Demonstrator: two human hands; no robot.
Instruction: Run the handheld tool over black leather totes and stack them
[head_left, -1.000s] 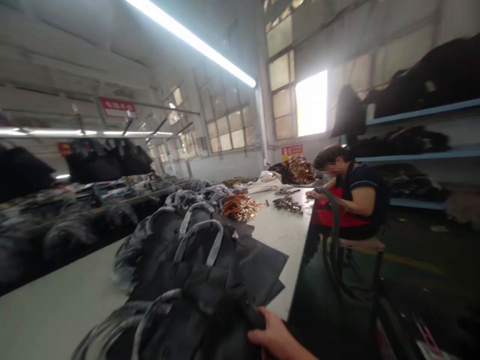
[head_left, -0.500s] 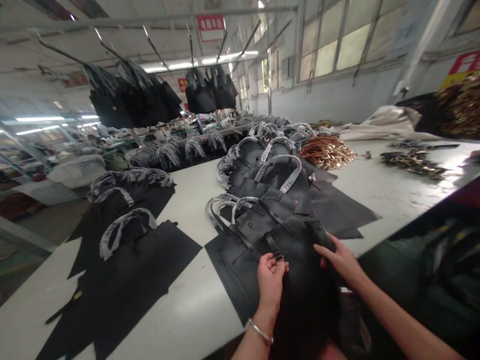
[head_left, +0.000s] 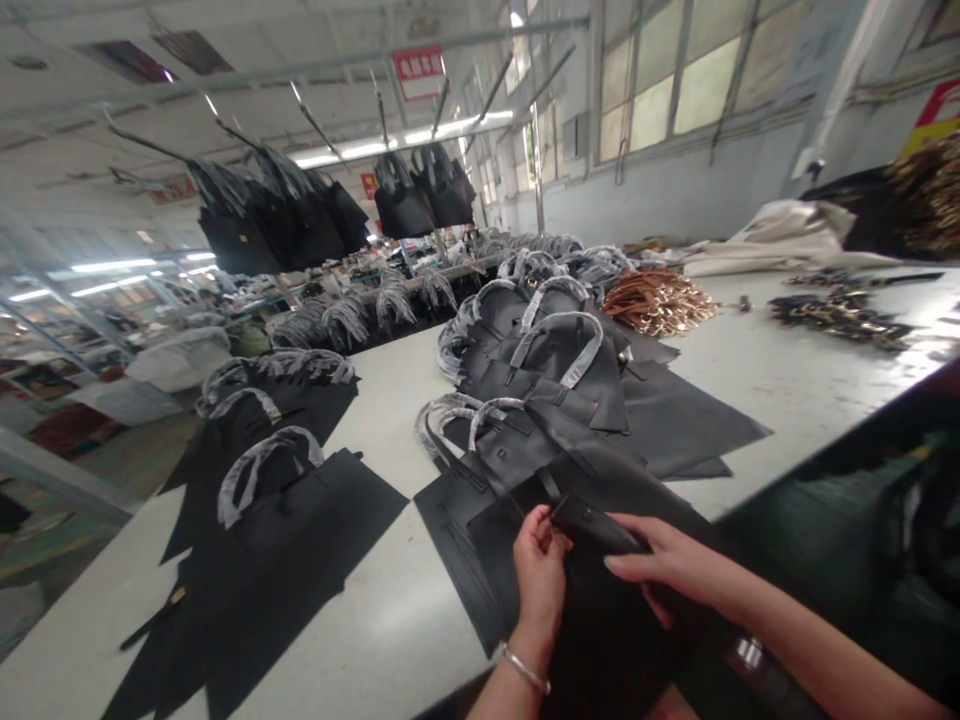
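Note:
My left hand (head_left: 541,570), with a silver bangle on the wrist, pinches the end of a short black strap (head_left: 549,484) on a black bag (head_left: 495,520). Close on its right, my right hand (head_left: 660,560) holds a wider black leather strap (head_left: 600,525) between thumb and fingers. That strap's tip reaches my left fingertips and its other part runs down toward the lower right, where a shiny metal piece (head_left: 748,652) shows. The bag lies on the table with its plastic-wrapped handles (head_left: 442,415) pointing away from me.
More black bags (head_left: 570,350) are stacked beyond on the pale table (head_left: 382,400), and others (head_left: 277,560) lie at left. Brown straps with gold clasps (head_left: 660,300) and dark straps with metal hardware (head_left: 836,315) lie at the right. Bags (head_left: 247,225) hang overhead.
My right hand has brought the wide black strap leftward, so its tip now meets my left fingers. My left hand has stayed nearly in place. The view has shifted slightly.

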